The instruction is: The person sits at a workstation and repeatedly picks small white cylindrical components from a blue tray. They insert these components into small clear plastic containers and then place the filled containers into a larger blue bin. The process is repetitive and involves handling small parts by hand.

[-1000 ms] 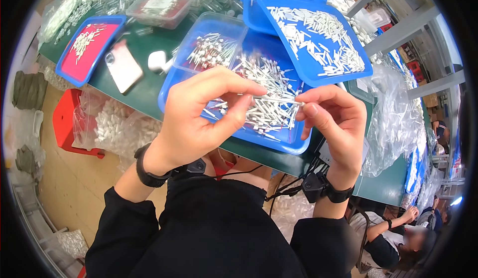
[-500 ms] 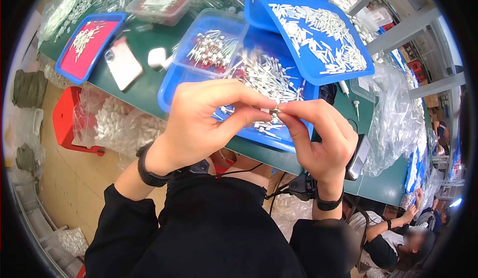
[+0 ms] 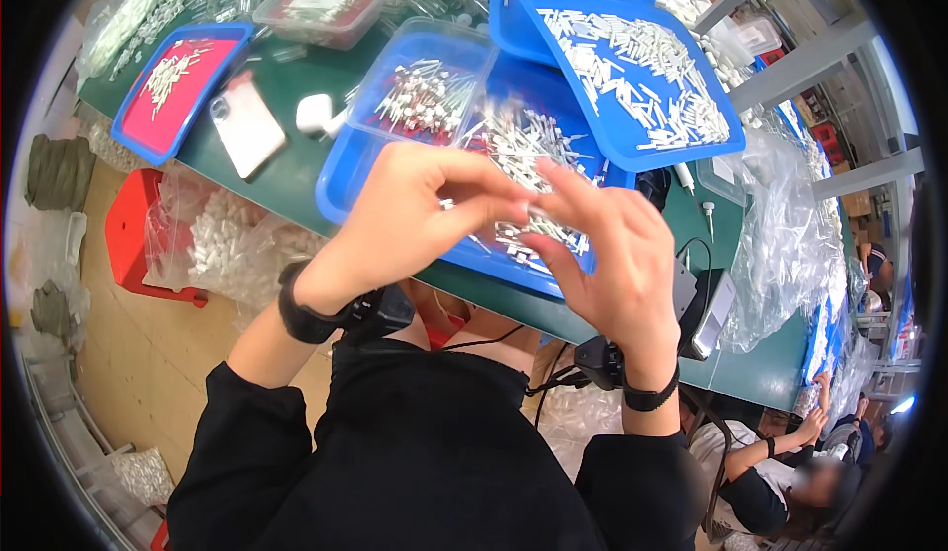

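Note:
My left hand (image 3: 395,210) is raised over the front of a large blue tray (image 3: 334,184), thumb and forefinger pinched together. Whatever sits in the pinch is too small and blurred to make out. Close to those fingertips, my right hand (image 3: 627,265) has its thumb and fingers apart, with nothing visible between them. Below both hands, the tray holds a heap of slim white pin-like parts (image 3: 538,156). A clear plastic box (image 3: 449,36) resting in its left side carries similar parts with white heads. To the right, another blue tray (image 3: 617,126) is full of short white tubes (image 3: 652,47).
On the green table (image 3: 286,191) at left lie a phone (image 3: 249,136), a white case (image 3: 314,114) and a red-lined blue tray (image 3: 178,128). A clear bag (image 3: 775,245) spreads at right. A red stool (image 3: 133,235) stands lower left; another person (image 3: 775,462) sits lower right.
My right hand has let go of the small part between both hands, its fingers spreading open. My left hand has shifted slightly and stays pinched.

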Action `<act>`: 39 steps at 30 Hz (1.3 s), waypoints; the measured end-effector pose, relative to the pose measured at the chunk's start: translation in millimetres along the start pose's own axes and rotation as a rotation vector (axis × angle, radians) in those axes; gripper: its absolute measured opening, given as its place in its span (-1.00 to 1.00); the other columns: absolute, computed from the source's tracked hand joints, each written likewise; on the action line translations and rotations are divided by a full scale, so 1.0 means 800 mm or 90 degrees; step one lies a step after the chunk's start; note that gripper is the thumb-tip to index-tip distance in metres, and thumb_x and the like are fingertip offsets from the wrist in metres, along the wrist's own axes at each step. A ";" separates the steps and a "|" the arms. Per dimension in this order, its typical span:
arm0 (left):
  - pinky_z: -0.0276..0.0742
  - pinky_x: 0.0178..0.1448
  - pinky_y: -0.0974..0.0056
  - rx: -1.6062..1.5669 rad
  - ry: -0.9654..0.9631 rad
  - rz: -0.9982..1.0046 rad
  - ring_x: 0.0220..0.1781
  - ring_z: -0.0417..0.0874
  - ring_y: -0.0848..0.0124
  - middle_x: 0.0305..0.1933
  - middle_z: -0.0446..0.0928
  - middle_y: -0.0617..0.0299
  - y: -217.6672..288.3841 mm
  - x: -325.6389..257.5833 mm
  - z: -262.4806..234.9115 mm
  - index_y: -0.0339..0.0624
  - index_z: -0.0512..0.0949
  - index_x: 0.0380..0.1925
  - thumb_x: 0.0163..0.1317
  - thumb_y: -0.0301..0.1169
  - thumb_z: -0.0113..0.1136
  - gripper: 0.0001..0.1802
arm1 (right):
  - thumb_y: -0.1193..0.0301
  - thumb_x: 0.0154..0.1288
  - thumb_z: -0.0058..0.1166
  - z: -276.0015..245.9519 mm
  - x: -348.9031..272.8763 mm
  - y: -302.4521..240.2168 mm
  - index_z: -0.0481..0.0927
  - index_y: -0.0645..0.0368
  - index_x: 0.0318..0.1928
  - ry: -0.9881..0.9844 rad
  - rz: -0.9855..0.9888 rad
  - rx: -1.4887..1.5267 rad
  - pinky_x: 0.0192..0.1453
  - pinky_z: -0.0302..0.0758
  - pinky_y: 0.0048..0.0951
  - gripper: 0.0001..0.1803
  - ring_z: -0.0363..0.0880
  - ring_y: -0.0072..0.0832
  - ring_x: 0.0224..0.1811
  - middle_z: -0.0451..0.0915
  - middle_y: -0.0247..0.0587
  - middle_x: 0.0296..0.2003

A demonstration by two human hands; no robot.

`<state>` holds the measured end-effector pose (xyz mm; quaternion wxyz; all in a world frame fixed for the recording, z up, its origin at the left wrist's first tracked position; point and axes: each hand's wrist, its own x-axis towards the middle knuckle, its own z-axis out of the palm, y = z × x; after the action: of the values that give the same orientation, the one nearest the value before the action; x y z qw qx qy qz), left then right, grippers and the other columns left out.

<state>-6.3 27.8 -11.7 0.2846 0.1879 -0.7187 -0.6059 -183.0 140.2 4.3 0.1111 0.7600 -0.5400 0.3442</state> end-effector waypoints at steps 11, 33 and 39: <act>0.53 0.08 0.07 0.695 0.102 0.066 -0.07 0.65 -0.01 -0.18 0.66 -0.10 -0.093 0.131 -0.074 -0.26 0.69 -0.20 0.18 -0.36 0.27 -0.75 | 0.36 0.14 0.31 -0.032 -0.017 0.170 0.67 0.20 -0.10 -0.026 0.422 -0.087 -0.13 0.56 -0.33 -0.69 0.65 -0.30 -0.26 0.69 -0.06 -0.18; 0.60 -0.15 0.29 0.566 0.273 0.015 -0.32 0.74 0.28 -0.36 0.70 0.06 -0.061 0.107 -0.090 -0.25 0.70 -0.44 -0.05 -0.42 0.43 -0.83 | 0.55 0.13 0.15 -0.017 0.024 0.151 0.68 0.18 -0.11 0.075 0.357 -0.006 -0.20 0.56 -0.41 -0.73 0.69 -0.39 -0.33 0.67 -0.19 -0.33; 0.61 -0.10 0.40 0.232 0.281 0.070 -0.27 0.72 0.45 -0.32 0.72 0.18 -0.010 0.050 -0.059 -0.31 0.66 -0.36 0.13 -0.55 0.35 -0.91 | 0.59 0.30 0.11 -0.016 0.032 0.055 0.66 0.26 -0.11 0.062 0.328 0.361 -0.09 0.55 -0.52 -0.83 0.66 -0.57 -0.25 0.70 -0.21 -0.22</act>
<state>-7.8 -34.5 -7.5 0.4283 0.3240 -0.7455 -0.3948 -223.3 110.5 20.8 -0.1679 0.5826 -0.5910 0.5322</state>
